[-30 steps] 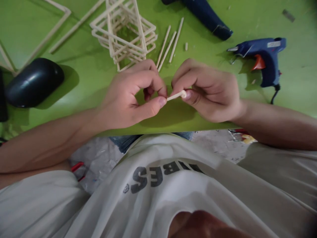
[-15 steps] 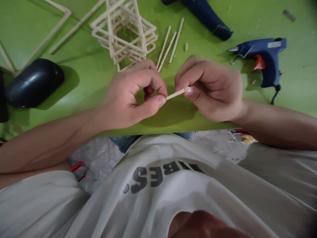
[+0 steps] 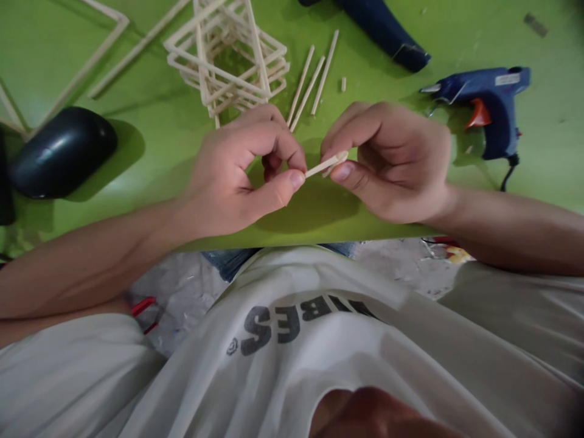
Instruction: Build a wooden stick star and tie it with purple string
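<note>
Between thumb and forefinger, my left hand pinches one end of a short pale wooden stick. The stick slants up to the right, and its far end lies at the thumb and forefinger of my right hand, which are closed on it. What looks like a small second piece shows under that end, too small to make out. Beyond my left hand stands a lattice of joined wooden sticks. Three loose sticks lie just beyond the gap between my hands, with a tiny stick piece beside them.
A blue glue gun with an orange trigger lies at the right, its cable trailing toward me. Behind it is a dark blue tool handle. A black mouse and larger stick frames are at the left on the green table.
The far end of the held stick has shifted slightly left and up, and my right thumb has moved left along it. My left hand has barely moved and keeps its pinch.
</note>
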Available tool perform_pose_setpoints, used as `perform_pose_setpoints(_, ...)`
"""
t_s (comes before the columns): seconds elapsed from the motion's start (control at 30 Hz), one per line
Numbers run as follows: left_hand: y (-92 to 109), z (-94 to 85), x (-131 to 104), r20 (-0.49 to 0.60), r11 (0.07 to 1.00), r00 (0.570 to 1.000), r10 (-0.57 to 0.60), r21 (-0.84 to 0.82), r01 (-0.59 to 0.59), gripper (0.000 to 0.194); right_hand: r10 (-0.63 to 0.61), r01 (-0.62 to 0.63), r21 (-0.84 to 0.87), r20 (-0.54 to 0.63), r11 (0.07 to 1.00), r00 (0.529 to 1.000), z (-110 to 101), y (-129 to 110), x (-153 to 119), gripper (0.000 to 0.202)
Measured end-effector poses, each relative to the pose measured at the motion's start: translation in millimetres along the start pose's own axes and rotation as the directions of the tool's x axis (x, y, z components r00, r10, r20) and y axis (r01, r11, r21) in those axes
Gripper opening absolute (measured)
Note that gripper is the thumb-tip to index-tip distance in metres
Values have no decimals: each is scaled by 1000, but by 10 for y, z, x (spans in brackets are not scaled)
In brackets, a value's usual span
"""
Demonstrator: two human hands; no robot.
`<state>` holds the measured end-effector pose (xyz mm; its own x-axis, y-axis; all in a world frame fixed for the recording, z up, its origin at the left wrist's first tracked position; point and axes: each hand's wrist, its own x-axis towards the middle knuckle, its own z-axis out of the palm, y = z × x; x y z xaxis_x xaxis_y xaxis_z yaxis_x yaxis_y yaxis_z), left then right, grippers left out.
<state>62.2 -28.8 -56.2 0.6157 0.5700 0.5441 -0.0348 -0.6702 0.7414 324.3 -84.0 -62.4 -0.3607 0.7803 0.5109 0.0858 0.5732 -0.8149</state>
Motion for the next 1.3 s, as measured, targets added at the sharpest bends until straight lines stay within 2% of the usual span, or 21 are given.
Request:
perform_pose_setpoints(0.13, -24, 10, -7, -21, 999, 1000, -3, -40, 2, 11, -2, 2, 10, -4, 1000, 1000, 3, 17, -4, 15)
perform_pose_setpoints(0.3, -29, 39, -8, -34, 999, 999, 0, -34, -1, 13, -37, 37, 16, -3, 999, 999, -5, 22, -3, 13)
perform_pose_setpoints(0.43, -24, 55, -1, -55, 998, 998, -8, -58, 5, 13, -11, 11, 5, -13, 1000, 1000, -8, 40, -12, 14)
perform_pose_setpoints(0.6, -5, 32, 19, -14, 999, 999, -34, -41, 34, 24, -37, 37, 2, -29, 999, 999, -5, 73, -6, 15)
perform_pose_setpoints(0.73, 3, 19, 21, 24, 997, 998, -61, -42, 62, 22, -71, 71, 13, -37, 997, 997, 16, 96, 3, 14)
perform_pose_setpoints(0.87, -24, 42, -2, -1, 994, 998, -58, -96, 58, 20, -93, 95, 25, -57, 995, 994, 32, 111, -2, 15)
perform_pose_setpoints(1.1, -78, 68, -18, -21, 986, 998, -59, -159, 54, 16, -64, 65, 18, -40, 998, 997, 2, 120, -21, 15)
perform_pose_setpoints(1.3, -85, 80, -22, 0, 989, 997, -78, -124, 77, 18, -38, 42, 37, -92, 998, 995, 48, 133, -19, 17)
